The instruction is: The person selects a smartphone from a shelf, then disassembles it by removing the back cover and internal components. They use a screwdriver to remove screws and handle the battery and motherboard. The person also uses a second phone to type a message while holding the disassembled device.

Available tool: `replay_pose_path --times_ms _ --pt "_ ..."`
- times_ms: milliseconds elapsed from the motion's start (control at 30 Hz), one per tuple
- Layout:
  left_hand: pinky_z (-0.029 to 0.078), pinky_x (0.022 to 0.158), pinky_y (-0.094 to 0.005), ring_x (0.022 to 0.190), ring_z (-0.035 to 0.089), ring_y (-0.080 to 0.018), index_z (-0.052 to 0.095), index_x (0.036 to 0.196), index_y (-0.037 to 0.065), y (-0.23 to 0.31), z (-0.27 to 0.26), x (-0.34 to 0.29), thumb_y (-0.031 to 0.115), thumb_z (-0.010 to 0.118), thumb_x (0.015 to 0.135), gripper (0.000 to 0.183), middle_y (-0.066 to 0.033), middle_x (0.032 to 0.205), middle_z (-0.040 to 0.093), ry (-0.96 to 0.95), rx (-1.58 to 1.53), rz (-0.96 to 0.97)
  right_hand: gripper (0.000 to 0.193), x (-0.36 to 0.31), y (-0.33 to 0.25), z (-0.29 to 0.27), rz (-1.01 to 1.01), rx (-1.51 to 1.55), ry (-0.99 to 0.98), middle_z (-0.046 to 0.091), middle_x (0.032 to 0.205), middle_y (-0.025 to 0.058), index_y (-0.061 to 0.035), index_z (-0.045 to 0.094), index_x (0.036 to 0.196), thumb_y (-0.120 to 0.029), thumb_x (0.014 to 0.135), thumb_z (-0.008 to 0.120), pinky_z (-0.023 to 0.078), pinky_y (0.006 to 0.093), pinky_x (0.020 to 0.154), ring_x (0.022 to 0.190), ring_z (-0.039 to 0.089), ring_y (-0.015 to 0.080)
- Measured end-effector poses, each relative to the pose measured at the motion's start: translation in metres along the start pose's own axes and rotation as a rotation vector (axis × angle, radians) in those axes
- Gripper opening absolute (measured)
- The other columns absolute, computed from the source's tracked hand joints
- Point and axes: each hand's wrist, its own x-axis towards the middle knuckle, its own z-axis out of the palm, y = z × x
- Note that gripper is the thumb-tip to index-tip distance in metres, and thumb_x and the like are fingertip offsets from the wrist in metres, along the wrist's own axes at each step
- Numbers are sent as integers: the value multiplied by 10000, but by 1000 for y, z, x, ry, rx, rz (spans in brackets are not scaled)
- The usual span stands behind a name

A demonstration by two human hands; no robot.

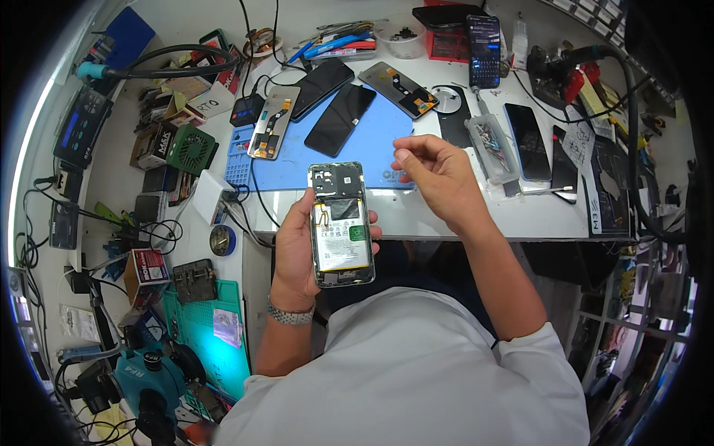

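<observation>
Left fingers [300, 212] around phone [341, 249], screens [340, 123] on mat [387, 135]

A pale grey-white shirt [401, 372] with 2 short, loose sleeves [547, 372]; 1 silver metal band [291, 316] of small links around the left wrist [296, 295]; dark trousers [420, 281] below.

Pale lettering marks the near edge of the blue mat [290, 169]; nearer than the mat, the battery [338, 245] in the open phone [336, 183] carries small print and symbols; left of the mat, a paper [216, 102] bears handwriting; right of it, white characters mark a black sheet [611, 195]; beyond its right corner, text lines fill a lit phone [485, 53]
</observation>
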Motion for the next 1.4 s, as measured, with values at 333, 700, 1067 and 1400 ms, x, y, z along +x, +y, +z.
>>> replay_pose_path --times_ms 333,700,1067,1400 --pt "638 979 -683 1194 725 -555 396 1667 -11 23 -23 10 555 230 1189 760 -427 1426 610 -108 -111 -178 296 29 6 29 237 144 -205 798 1053 138 36 796 1214 -215 1059 782 651 290 780 849 765 168" --pt "639 930 -706 1119 678 -504 424 1614 -59 35 -40 9 468 279 1208 681 -406 1351 601 -92 -169 -175 227 35 -3 34 227 121 -213 802 987 123 41 822 1099 -168 1012 803 610 305 718 791 769 143" --pt "575 1070 -702 1235 701 -533 500 1606 14 21 -7 8 585 253 1190 749 -351 1422 651 67 56 94 281 7 19 44 -30 -14 -10 818 909 173 54 813 1050 -219 988 803 619 361 684 781 801 210" --pt "632 1045 -498 1211 756 -347 598 1485 31 8 5 11 520 263 1218 650 -236 1345 739 170 308 288 273 -30 16 51 120 -69 -87 823 888 197 96 821 1028 -173 988 788 627 350 804 809 798 210"
